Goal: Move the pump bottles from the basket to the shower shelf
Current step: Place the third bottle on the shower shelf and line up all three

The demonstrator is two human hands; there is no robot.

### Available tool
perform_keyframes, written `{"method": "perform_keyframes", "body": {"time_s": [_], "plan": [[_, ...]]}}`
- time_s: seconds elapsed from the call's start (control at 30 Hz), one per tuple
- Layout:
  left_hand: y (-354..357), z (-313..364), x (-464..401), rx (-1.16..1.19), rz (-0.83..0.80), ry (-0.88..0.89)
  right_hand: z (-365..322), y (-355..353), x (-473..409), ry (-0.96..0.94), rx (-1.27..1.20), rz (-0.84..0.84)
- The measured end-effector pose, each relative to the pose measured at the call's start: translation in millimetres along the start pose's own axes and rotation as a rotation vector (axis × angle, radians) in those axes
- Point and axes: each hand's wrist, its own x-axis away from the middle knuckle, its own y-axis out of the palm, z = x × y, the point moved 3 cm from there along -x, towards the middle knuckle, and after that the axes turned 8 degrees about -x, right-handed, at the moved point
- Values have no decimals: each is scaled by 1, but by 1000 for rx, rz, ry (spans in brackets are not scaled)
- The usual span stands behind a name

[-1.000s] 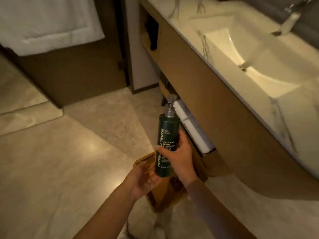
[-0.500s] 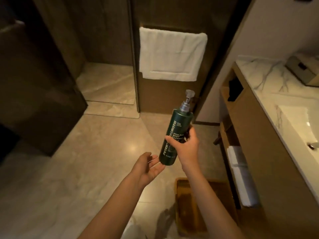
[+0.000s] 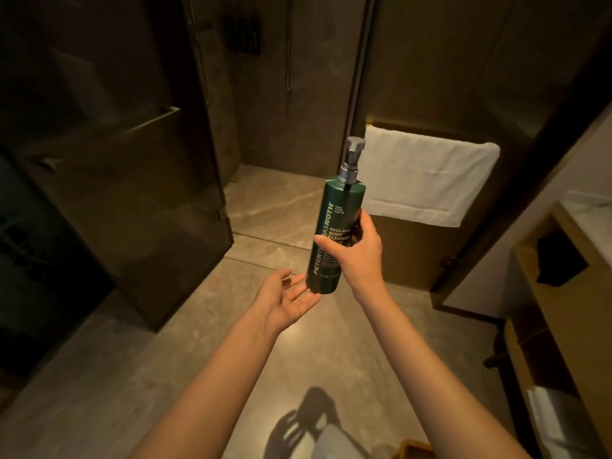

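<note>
A dark green pump bottle [image 3: 335,223] with a grey pump head is held upright in front of me, slightly tilted. My right hand [image 3: 359,255] is wrapped around its lower half. My left hand [image 3: 286,301] is open, palm up, just below and left of the bottle's base, fingertips almost touching it. Only a wooden corner of the basket [image 3: 410,449] shows at the bottom edge. Far inside the shower, a dark rack [image 3: 241,34] hangs on the wall; its contents are too dim to make out.
A glass shower door [image 3: 132,180] stands open on the left, with the shower entrance [image 3: 275,200] straight ahead. A white towel [image 3: 427,177] hangs on the wall to the right. The wooden vanity [image 3: 563,313] runs along the right edge.
The view has swung up and left, away from the basket and sink, toward the shower. The bottle stays in my right hand; my left hand came off it and opened beneath it.
</note>
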Motion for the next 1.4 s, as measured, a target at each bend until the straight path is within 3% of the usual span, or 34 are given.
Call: {"method": "perform_keyframes", "body": {"time_s": [0.37, 0.83, 1.4], "plan": [[16, 153, -120, 101, 53, 48, 34, 87, -189, 13, -103, -149], [77, 369, -280, 153, 62, 67, 53, 178, -459, 4, -102, -191], [125, 635, -491, 55, 7, 69, 106, 302, -753, -26, -21, -33]]}}
